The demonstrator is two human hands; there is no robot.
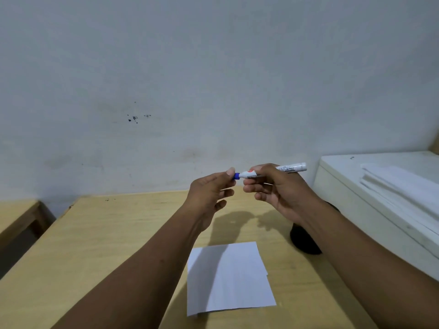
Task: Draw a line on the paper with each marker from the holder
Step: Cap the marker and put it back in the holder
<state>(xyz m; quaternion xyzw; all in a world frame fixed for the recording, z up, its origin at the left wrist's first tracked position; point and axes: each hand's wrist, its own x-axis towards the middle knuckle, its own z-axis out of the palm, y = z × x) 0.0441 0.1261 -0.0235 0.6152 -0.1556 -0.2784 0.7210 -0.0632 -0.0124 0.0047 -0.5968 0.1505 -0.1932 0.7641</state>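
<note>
One marker (273,171), white barrel with a blue cap end, is held level in the air above the wooden table (99,233). The right hand (278,186) grasps its barrel; the left hand (211,191) pinches the blue end, other fingers spread loosely. One sheet of paper (228,279) lies flat on the table below, unmarked as far as visible. One dark holder (305,241) stands right of the paper, largely hidden behind the right forearm. One white box (356,198) with stacked sheets (403,186) sits further right.
</note>
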